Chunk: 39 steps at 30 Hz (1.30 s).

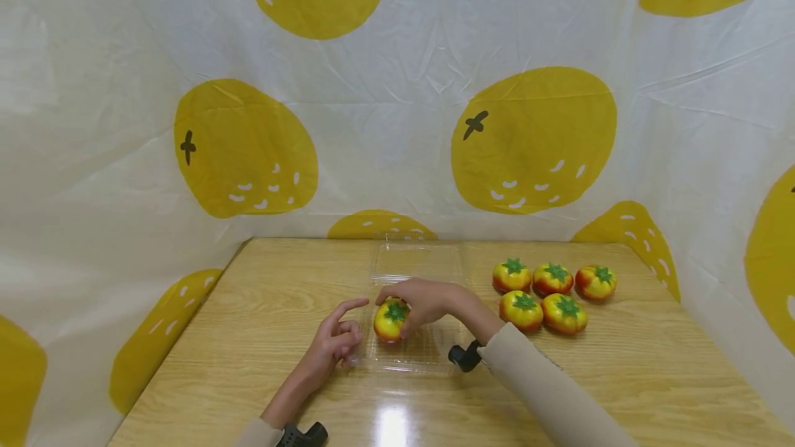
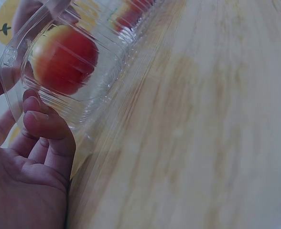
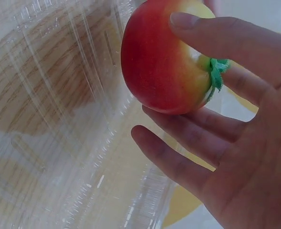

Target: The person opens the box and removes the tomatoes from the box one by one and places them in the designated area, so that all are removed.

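My right hand (image 1: 422, 299) grips a red-and-yellow toy tomato (image 1: 389, 321) with a green leafy top, thumb on one side and fingers on the other. The tomato is over the near half of a clear plastic clamshell box (image 1: 410, 362), its lid folded back towards the wall. Whether the tomato touches the box's bottom cannot be told. At the box's left edge is my left hand (image 1: 332, 343), its index finger extended and the others loosely bent. In the left wrist view, its fingertips (image 2: 42, 121) are close against the plastic rim; contact is unclear.
Several more toy tomatoes (image 1: 520, 310) stand in two rows on the wooden table (image 1: 261, 295), right of the box. A white cloth (image 1: 397, 143) printed with yellow fruit hangs behind the table and along its sides.
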Available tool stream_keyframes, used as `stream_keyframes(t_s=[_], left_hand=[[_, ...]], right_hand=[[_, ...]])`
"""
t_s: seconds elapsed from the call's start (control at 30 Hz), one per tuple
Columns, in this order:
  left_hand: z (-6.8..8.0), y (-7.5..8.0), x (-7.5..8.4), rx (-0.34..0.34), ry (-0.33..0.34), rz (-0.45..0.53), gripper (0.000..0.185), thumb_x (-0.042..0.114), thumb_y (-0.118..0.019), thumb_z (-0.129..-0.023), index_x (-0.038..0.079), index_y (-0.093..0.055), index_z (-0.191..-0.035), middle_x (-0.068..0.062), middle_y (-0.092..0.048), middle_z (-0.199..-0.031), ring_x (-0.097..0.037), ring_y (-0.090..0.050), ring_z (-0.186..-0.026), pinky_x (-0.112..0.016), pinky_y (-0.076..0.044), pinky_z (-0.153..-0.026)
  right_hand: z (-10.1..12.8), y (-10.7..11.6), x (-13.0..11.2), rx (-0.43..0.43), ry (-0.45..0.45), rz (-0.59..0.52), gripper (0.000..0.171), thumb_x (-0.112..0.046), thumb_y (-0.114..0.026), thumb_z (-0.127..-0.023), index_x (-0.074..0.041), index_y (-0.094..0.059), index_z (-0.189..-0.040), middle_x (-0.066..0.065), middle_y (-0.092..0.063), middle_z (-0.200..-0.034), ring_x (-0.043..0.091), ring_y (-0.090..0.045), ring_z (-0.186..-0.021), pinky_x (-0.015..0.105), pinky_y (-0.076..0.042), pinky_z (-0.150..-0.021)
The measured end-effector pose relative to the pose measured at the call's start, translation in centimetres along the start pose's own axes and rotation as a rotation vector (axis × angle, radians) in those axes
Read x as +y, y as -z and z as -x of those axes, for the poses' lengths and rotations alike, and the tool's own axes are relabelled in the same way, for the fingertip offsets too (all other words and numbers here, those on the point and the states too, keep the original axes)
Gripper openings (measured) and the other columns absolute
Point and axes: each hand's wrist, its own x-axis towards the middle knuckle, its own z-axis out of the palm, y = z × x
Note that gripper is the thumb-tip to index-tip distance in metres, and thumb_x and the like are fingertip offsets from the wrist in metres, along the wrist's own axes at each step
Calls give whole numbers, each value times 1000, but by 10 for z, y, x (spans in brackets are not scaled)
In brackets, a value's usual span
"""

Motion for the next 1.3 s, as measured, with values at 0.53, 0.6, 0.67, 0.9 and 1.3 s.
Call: stream_keyframes(t_s=[0.53, 0.6, 0.67, 0.9, 1.3], left_hand=[[0, -1, -1, 5, -24, 0, 62, 1, -52, -98, -1, -31, -157, 5, -51, -73, -7, -44, -53, -19, -38, -45], [0, -1, -1, 3, -25, -1, 64, 2, -53, -98, -3, -29, -157, 5, -52, -74, -7, -44, -53, -19, -38, -45], [0, 0, -2, -1, -24, -1, 65, 2, -53, -98, -4, -27, -157, 4, -52, -74, -7, -44, -54, -19, -38, -46], [0, -1, -1, -3, -23, -9, 65, 3, -53, -98, -3, -28, -158, 5, -54, -76, -8, -45, -55, -18, -40, -47], [2, -1, 1, 6, 0, -24, 65, 1, -51, -98, 0, -28, -159, 5, -56, -78, -8, -45, -54, -18, -40, -47]], right_hand=[[18, 3, 1, 62, 16, -11, 62, -19, -85, -82, -17, -59, -138, -1, -63, -134, 16, -57, -121, 39, -47, -108], [20, 3, 1, 70, 18, -13, 62, -21, -84, -82, -17, -59, -139, 0, -63, -135, 16, -57, -121, 40, -47, -108], [23, 3, 1, 81, 24, -6, 63, -22, -84, -82, -16, -59, -140, 0, -63, -135, 16, -58, -120, 40, -48, -108], [33, 7, -2, 108, 43, -6, 62, -22, -81, -83, -16, -58, -141, -1, -64, -133, 15, -58, -116, 38, -49, -104], [56, 9, -2, 165, 62, 6, 61, -24, -79, -85, -13, -58, -141, 3, -64, -135, 15, -59, -112, 35, -52, -97]])
